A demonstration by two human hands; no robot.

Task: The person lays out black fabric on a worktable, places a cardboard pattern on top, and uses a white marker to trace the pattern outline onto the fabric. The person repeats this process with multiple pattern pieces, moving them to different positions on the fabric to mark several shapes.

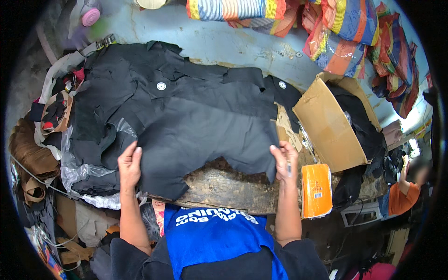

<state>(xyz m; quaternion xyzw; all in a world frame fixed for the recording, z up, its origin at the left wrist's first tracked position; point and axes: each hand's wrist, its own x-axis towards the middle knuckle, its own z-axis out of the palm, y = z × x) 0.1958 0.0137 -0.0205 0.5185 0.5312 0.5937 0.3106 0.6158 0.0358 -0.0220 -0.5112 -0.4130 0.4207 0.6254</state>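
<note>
1. Behind the work, a pale blue, stained surface runs across the top of your view, with striped woven bags in yellow, blue and orange at its upper right.
2. In front of you stands a worn wooden table, its bare boards showing along the near edge.
3. You have a large black sheet spread between both hands, in the middle of the table, over a pile of black material. Its near edge is ragged, with a wide notch that lets the wood show.
4. Your left hand pinches the sheet's left edge between thumb and fingers.
5. Your right hand grips the right edge the same way; a small pale object shows against it, too blurred to identify.
6. Two round white discs lie on black pieces beyond the sheet.
7. Just beside your right forearm is an orange packet, and behind it a tilted open cardboard box with black material inside.
8. Crumpled clear plastic lies to your left; far right, a person in an orange top is visible.
</note>
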